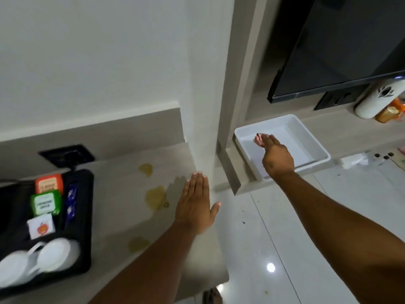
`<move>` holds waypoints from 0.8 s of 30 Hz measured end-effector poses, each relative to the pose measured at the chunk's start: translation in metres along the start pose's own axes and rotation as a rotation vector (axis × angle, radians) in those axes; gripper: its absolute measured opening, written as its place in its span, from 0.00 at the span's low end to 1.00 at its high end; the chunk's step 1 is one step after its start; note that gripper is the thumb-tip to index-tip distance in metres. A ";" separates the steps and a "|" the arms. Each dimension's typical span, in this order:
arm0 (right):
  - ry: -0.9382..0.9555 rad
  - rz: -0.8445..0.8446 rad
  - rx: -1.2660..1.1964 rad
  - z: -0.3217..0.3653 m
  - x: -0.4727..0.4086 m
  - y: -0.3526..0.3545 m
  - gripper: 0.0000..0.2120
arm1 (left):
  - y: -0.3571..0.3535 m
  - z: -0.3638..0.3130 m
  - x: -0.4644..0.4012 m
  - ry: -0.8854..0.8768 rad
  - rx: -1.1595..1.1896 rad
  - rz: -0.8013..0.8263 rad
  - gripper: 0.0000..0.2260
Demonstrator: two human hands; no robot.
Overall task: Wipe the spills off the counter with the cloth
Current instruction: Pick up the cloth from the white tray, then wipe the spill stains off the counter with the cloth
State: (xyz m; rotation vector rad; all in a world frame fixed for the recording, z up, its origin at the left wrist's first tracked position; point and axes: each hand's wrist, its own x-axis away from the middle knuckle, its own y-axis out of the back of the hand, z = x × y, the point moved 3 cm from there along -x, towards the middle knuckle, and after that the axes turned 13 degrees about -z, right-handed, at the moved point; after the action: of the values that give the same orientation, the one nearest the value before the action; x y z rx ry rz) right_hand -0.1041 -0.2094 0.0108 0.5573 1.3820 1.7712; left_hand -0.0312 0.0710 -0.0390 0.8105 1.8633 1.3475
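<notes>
Three yellowish spills mark the beige counter (122, 194): one at the back (146, 169), a larger one in the middle (155, 197), a faint one nearer me (138, 243). My left hand (195, 205) is flat, fingers together and straight, over the counter's right edge just right of the middle spill, holding nothing. My right hand (276, 157) reaches into a white tray (315, 141) on a lower shelf to the right. Its fingers are stretched out, the tips touching a small pinkish cloth (258, 138) in the tray. Most of the cloth is hidden by the fingers.
A black tray (84, 216) with tea packets and white cups sits on the counter's left. A black socket plate (68, 155) is set in the back. A wall column stands between counter and shelf. A dark screen (339, 44), a white bottle (377, 99) and small items sit at right.
</notes>
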 end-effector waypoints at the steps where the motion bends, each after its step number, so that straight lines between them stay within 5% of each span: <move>1: 0.028 -0.047 -0.026 0.008 0.019 0.007 0.32 | 0.000 0.001 0.022 0.013 0.012 0.007 0.40; 8: 0.142 -0.041 -0.415 0.094 0.198 -0.005 0.29 | 0.009 0.033 0.164 0.136 -0.018 0.044 0.39; 14: 0.165 0.148 -0.317 0.163 0.321 -0.035 0.30 | 0.034 0.098 0.266 0.365 -0.092 0.052 0.42; 21: 0.330 0.248 -0.102 0.183 0.379 -0.063 0.27 | 0.041 0.164 0.320 0.125 -0.095 0.072 0.40; 24: 0.436 0.256 -0.038 0.178 0.390 -0.074 0.35 | 0.043 0.171 0.313 0.076 -0.080 0.101 0.41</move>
State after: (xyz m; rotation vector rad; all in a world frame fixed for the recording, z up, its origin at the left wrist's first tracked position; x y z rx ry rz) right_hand -0.1733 0.2151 -0.0554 0.3486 1.6192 2.2161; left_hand -0.0648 0.4253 -0.0891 0.8324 1.8348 1.5258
